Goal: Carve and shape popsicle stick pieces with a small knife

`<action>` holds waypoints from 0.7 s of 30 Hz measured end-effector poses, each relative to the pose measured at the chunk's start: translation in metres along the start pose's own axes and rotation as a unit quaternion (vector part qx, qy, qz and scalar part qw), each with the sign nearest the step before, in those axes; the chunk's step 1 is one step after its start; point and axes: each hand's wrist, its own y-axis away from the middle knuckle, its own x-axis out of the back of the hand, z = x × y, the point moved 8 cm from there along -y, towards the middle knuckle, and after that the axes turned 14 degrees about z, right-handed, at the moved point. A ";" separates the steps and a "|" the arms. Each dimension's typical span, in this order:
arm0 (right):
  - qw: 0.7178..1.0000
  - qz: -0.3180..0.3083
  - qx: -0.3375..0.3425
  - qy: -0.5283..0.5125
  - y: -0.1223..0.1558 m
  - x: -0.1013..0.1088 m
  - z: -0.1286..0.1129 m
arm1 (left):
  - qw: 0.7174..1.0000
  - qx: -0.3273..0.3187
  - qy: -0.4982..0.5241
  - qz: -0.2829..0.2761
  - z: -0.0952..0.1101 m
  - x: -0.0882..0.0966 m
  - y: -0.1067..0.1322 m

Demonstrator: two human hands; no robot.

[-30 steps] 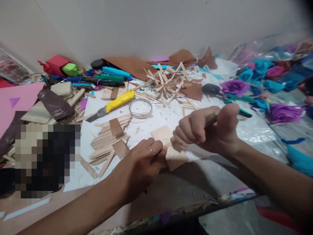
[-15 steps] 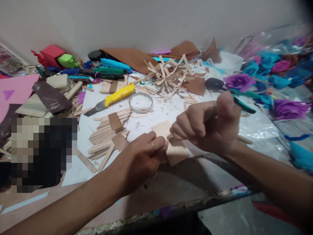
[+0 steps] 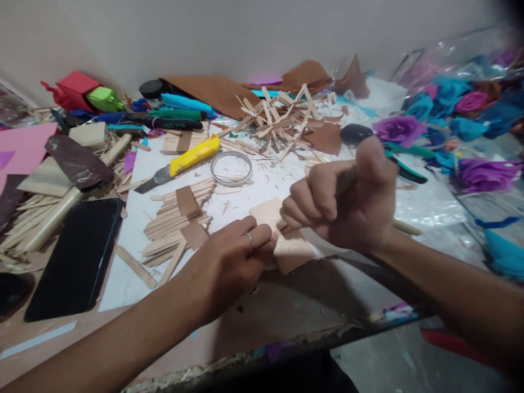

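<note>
Nearest: left hand w/ a ring on 1 finger, palm down, fingers curled & pressing the near-left edge of a flat pale square wooden tile lying at the front of the tabletop. Right hand just behind & above the tile, fist closed round a thin brown stick-like tool, thumb up; tool's tip hidden by the fingers, appears to meet the tile's top face, can't tell exactly.

Left of the hands: black flat phone lying face up near the tabletop's front-left. Between phone & tile: fanned stack of pale wooden craft sticks w/ small brown rectangular pieces on top.

Further back: clear tape ring, just left of it a yellow-handled utility knife. Behind those: loose heap of crossed wooden sticks, brown felt sheet, green & black markers.

Far right: purple paper rose & blue paper roses; green-handled pliers just past the right hand.
</note>
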 end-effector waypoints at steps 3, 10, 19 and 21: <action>1.000 0.016 -0.008 -0.002 0.002 0.001 0.000 | 1.000 -0.019 -0.003 0.000 0.001 0.000 0.000; 1.000 -0.006 -0.014 0.015 0.000 0.001 -0.002 | 1.000 -0.015 -0.018 0.004 0.002 0.002 -0.002; 0.999 0.011 -0.027 0.029 0.004 -0.002 -0.003 | 0.999 0.033 0.019 0.021 -0.002 0.002 -0.001; 0.999 0.012 -0.015 0.025 0.004 -0.003 -0.005 | 0.999 0.029 0.020 0.016 -0.001 0.001 -0.001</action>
